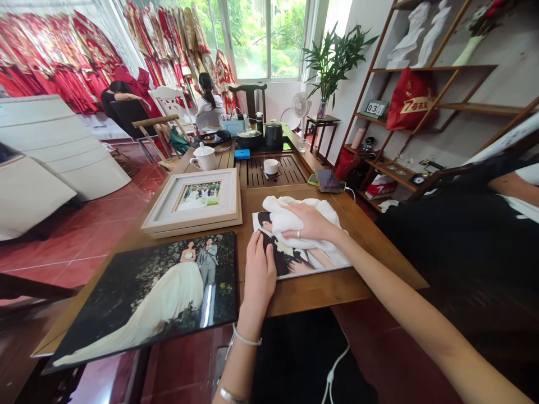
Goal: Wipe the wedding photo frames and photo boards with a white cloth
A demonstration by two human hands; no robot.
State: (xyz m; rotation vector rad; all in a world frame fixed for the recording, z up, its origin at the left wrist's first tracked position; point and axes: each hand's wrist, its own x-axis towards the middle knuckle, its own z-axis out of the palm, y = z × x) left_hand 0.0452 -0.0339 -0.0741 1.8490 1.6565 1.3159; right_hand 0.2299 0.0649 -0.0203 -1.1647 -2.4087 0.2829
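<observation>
A wedding photo panel point(290, 255) with a white edge lies flat on the wooden table in front of me. My left hand point(260, 264) grips its left edge, the thumb along the picture side. A fluffy white cloth point(275, 206) is bunched over the panel's upper part and hides much of the picture. My right hand point(309, 221), wearing a ring, presses down on this cloth with its fingers curled into it. Left of my left hand lies a large glossy wedding photo point(168, 297), overhanging the table's front edge. Behind that is a pale framed photo point(197, 196), resting on another frame.
On the table point(370, 247) are a lidded white mug point(204, 157), a slatted tea tray point(252, 177) with a white cup point(272, 166), and a phone point(328, 180) on a cable. Shelves point(455, 104) stand at right. A person in black sits close on my right; others sit farther back.
</observation>
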